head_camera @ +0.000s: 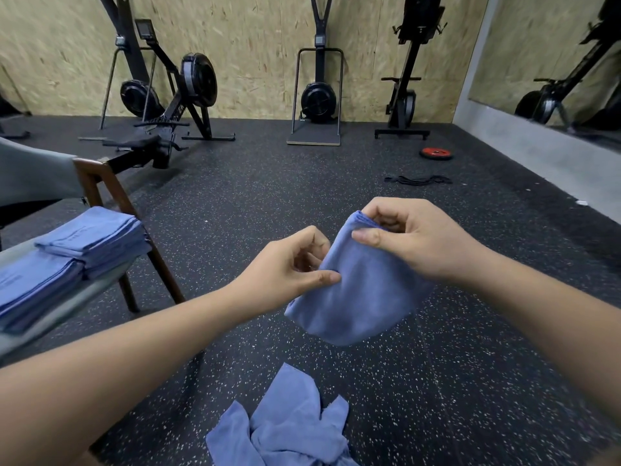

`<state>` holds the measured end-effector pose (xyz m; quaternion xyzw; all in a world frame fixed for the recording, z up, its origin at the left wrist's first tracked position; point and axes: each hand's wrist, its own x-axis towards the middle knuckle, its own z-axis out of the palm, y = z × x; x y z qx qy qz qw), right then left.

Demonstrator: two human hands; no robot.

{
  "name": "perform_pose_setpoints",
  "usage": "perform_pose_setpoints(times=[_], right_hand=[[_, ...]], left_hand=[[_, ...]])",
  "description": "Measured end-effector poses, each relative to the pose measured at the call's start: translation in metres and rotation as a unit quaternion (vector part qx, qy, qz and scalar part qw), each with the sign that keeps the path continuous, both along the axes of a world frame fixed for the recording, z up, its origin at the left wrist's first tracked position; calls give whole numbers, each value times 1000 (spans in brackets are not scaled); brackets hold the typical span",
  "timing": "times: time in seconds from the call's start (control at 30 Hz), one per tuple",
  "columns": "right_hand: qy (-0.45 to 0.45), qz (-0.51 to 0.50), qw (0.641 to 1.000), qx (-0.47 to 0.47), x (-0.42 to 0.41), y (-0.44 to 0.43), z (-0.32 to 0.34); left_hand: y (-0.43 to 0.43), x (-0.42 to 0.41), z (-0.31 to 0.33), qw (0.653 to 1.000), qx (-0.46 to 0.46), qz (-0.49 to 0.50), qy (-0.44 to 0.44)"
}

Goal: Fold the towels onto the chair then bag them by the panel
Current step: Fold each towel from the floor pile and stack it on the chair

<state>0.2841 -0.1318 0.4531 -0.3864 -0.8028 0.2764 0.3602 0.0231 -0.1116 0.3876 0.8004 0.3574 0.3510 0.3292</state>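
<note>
Towel (363, 297), blue and half folded, hangs in mid-air above the speckled floor (470, 364), its top corner pinched by the right hand (416, 240) and its left edge by the curled left hand (289, 267), both forearms outstretched

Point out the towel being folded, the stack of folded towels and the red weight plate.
towel being folded (363, 297): head view, middle of its hanging face.
stack of folded towels (97, 233): head view, top of the upper pile.
red weight plate (436, 153): head view, its red face.
</note>
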Motion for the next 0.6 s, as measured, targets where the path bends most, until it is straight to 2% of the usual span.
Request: perform_pose_setpoints(times=[0.17,0.4,0.5,0.6], right_hand=[[0,3,1000,2,0,-2,2],[8,3,1000,14,5,-3,8],[16,-13,1000,18,12,-1,10],[21,-37,999,26,21,3,10]], left_hand=[[-2,8,1,995,87,-22,48],[-2,7,-6,992,-59,-43,106],[8,1,-13,992,-50,-34,115],[17,-10,-14,987,10,-26,159]])
